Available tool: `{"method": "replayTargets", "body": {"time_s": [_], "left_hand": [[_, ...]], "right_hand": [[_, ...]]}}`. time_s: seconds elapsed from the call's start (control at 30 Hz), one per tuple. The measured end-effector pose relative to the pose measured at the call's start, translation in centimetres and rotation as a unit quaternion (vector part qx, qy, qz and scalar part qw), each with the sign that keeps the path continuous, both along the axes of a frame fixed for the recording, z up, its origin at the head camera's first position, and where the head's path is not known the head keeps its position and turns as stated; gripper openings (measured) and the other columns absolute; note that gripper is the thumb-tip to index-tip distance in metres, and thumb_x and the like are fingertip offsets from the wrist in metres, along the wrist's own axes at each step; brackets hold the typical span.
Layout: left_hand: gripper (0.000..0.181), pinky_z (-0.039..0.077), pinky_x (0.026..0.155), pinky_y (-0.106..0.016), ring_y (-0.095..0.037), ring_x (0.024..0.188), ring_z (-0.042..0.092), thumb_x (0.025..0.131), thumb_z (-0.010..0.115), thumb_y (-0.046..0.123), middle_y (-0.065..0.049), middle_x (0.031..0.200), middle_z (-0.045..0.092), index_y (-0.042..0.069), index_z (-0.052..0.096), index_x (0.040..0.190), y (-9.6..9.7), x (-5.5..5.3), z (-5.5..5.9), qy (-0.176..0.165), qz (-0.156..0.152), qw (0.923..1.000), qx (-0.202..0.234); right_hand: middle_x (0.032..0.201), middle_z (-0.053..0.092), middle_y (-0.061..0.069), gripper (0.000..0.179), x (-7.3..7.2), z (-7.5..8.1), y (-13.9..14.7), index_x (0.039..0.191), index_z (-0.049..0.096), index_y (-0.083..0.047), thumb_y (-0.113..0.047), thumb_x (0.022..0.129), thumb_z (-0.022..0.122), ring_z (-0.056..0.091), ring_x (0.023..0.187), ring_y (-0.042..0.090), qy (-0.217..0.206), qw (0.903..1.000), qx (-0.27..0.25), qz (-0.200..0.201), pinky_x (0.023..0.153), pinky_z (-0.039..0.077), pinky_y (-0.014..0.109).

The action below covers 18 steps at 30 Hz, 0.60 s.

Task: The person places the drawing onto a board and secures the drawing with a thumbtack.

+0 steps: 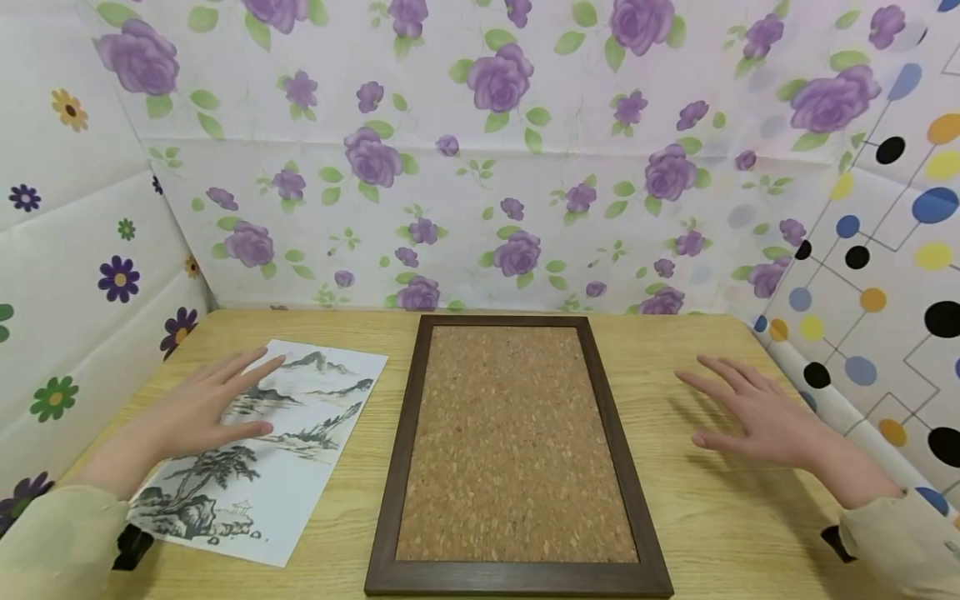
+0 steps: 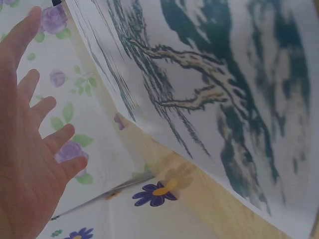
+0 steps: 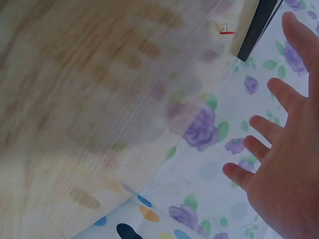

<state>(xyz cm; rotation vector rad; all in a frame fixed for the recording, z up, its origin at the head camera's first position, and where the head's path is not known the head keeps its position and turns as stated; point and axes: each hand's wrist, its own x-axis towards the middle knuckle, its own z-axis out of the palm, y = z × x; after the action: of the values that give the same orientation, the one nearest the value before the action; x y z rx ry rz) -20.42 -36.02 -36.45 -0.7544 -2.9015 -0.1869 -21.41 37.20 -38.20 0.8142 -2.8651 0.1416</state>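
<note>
A white sheet with an ink landscape painting [image 1: 300, 492] lies at an angle on the left of the table; mountains, a pine and rocks are printed on it. Over its upper left part hovers my left hand [image 1: 202, 408], fingers spread and holding nothing. The left wrist view shows the painting [image 2: 189, 74] close by, beside the spread left hand [image 2: 30, 159]. In the middle lies a cork board [image 1: 517, 442] in a dark brown frame. To its right, my right hand [image 1: 757, 417] hangs above bare wood, its fingers apart; the right wrist view shows that hand [image 3: 286, 144] holding nothing.
The light wooden table [image 1: 675, 517] carries the sheet and the board. A flowered cloth wall [image 1: 480, 200] rises behind it. A left cloth wall [image 1: 75, 250] with daisies and a right wall [image 1: 892, 308] with coloured dots close in the sides.
</note>
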Motion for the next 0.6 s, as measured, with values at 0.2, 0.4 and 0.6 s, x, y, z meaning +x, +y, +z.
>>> {"method": "replayTargets", "body": {"time_s": [0.2,0.4,0.6], "left_hand": [[0.093,0.031,0.097,-0.078,-0.057,0.132,0.039,0.084,0.074,0.046,-0.023,0.158,0.030,0.030,0.022,0.159,-1.3,0.4,-0.6,0.004,0.009,0.9999,0.001],[0.092,0.037,0.092,-0.077,-0.056,0.129,0.041,0.084,0.074,0.044,-0.025,0.153,0.035,0.022,0.025,0.159,-2.5,0.9,-1.0,-0.006,0.017,0.9998,0.003],[0.091,0.037,0.095,-0.074,-0.053,0.130,0.042,0.083,0.076,0.044,-0.026,0.151,0.039,0.019,0.029,0.157,-3.4,1.3,-1.5,-0.014,0.032,0.9993,0.009]], "right_hand": [[0.154,0.037,0.019,0.074,0.3,-0.3,0.0,0.150,0.042,-0.028,-0.050,0.086,0.072,0.036,0.135,0.048,0.001,0.9999,-0.001,0.012,0.098,0.037,0.068],[0.153,0.038,0.020,0.073,0.6,-0.7,0.2,0.150,0.043,-0.025,-0.049,0.087,0.071,0.038,0.134,0.049,-0.008,0.9999,-0.005,0.015,0.096,0.037,0.069],[0.151,0.040,0.022,0.072,0.7,-1.1,0.4,0.148,0.046,-0.024,-0.046,0.086,0.073,0.039,0.133,0.048,-0.007,0.9996,-0.015,0.023,0.095,0.038,0.068]]}}
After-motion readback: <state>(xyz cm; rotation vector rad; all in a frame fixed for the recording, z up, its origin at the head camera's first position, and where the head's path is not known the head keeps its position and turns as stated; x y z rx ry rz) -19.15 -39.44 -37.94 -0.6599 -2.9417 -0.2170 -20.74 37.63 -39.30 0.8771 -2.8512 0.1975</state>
